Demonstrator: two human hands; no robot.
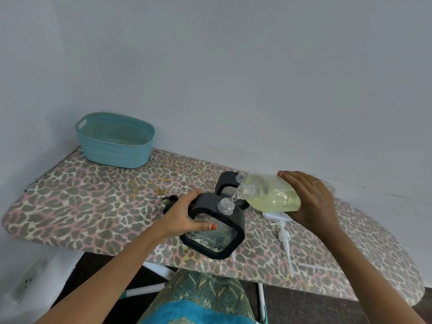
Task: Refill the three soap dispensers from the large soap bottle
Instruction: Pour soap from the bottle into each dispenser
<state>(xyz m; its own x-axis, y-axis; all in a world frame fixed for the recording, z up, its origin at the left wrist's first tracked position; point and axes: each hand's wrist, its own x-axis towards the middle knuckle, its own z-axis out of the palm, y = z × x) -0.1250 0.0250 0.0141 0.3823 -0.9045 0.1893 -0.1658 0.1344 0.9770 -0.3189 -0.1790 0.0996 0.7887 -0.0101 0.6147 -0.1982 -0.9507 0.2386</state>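
leopard-print ironing board against the wall | left hand curled round tilted dispenser | right hand gripping soap bottle, laid sideways, mouth pointing toward left hand, just over the dispenser's neck | gotta keep those lined up imo

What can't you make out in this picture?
Head view, all of it:
The white thing under the big soap bottle: mostly hidden by the bottle and right hand.
The small black thing: partly behind the left hand holding a dispenser.
Inside the blue basket: blurred, screened by its wall.
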